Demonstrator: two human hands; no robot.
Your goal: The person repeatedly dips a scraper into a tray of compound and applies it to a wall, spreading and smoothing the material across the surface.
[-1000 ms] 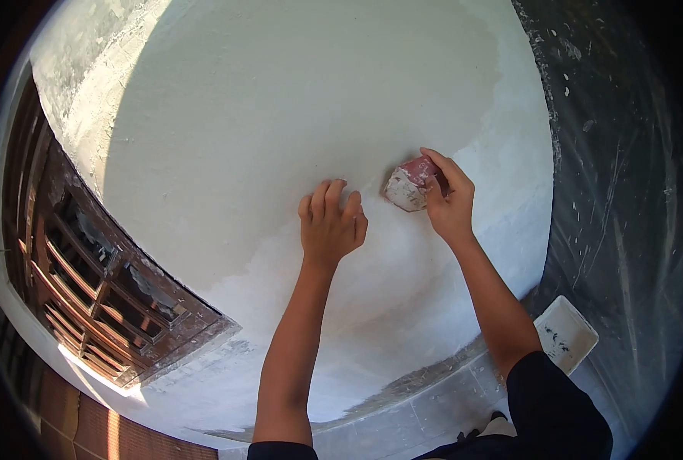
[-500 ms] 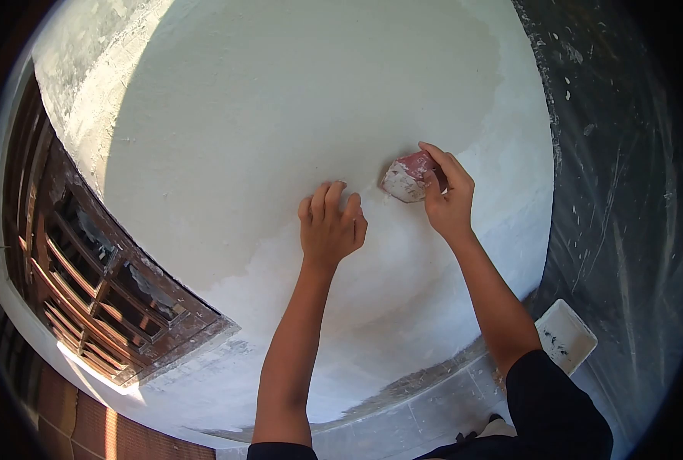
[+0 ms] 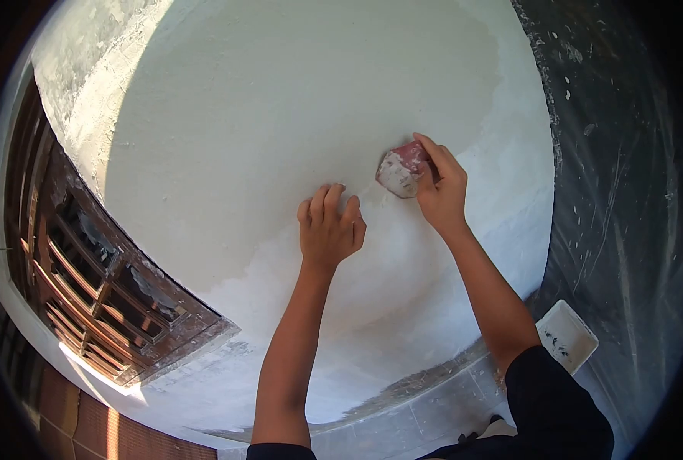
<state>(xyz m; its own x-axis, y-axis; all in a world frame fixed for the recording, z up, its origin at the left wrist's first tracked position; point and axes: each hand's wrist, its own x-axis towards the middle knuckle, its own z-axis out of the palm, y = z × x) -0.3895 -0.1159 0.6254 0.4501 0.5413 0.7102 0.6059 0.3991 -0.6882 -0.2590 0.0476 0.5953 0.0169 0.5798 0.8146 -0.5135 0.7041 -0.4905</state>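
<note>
My right hand [image 3: 443,192] is closed on a small red putty scraper [image 3: 399,170], its blade coated with whitish filler. The blade lies against the wall [image 3: 280,115], which has a damp greenish-grey coat above and a paler, whiter area below. To the left of the scraper, my left hand [image 3: 330,226] rests with bent, parted fingers at the wall surface. Its fingertips point upward, and the palm side is hidden.
A brown wooden window frame with slats [image 3: 111,284] is at the lower left. Dark plastic sheeting [image 3: 617,176] hangs along the right. A white tray with dark specks [image 3: 579,337] lies at the lower right, near grey tiles [image 3: 433,410] along the wall's foot.
My right hand and the scraper have shifted slightly up and left along the wall, and the blade has turned a little. My left hand has hardly moved.
</note>
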